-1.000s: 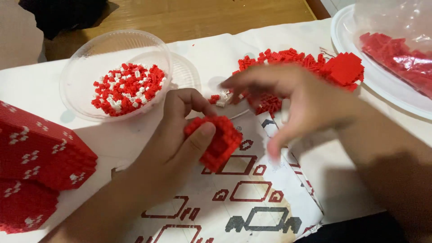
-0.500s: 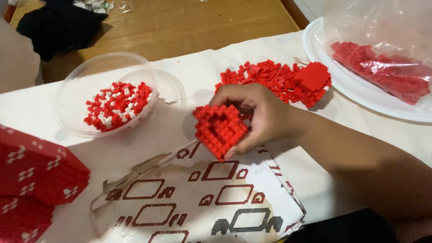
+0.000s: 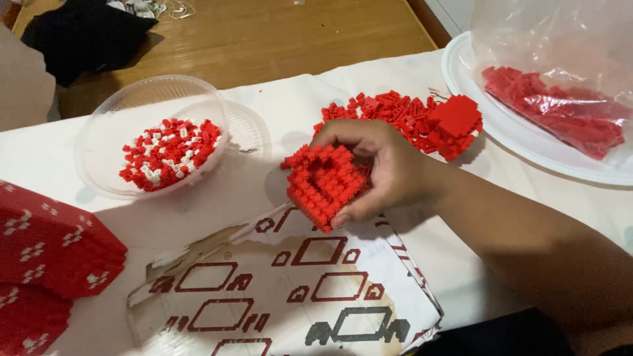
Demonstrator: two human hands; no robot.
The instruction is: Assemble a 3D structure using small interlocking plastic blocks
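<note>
The red brick block [image 3: 324, 184] is grasped in the right hand [image 3: 386, 173], its grip wrapped around it, above the middle of the tabletop [image 3: 277, 105]. It is best kept steady, pressed evenly so no layer pops off. The left hand is out of view. Toward the left edge, red and white bricks are held in a clear bowl [image 3: 112, 122]; at the right edge, bagged red bricks [image 3: 560, 112] lie on a white plate [image 3: 475, 125].

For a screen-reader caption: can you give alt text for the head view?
A right hand holds a red brick assembly above a printed instruction sheet. A clear bowl of red and white bricks sits left; a loose red brick pile lies behind.
</note>
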